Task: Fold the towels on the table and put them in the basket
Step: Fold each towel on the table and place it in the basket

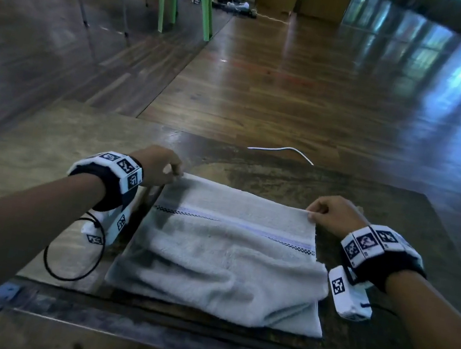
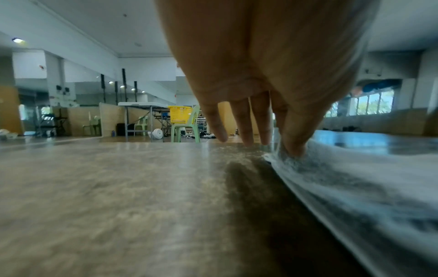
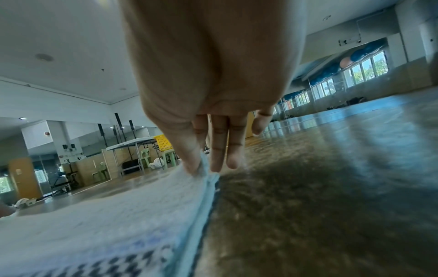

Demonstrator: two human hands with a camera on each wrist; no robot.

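Head view: both my hands at the far corners of the towel [image 1: 223, 251] on the tabletop [image 1: 46, 145]; left hand [image 1: 161, 168] pinches the far-left corner, right hand [image 1: 333, 214] the far-right. Wrist cams add what head view can't: thumb + forefinger nip the cloth, other fingers [image 2: 244, 129] straight, off it. Left wrist cam also shows the yellow basket [image 2: 179, 114] on a green chair [image 2: 187, 129], well apart across the room. Towel pale grey, folded double, checkered stripe across, near edge rumpled.
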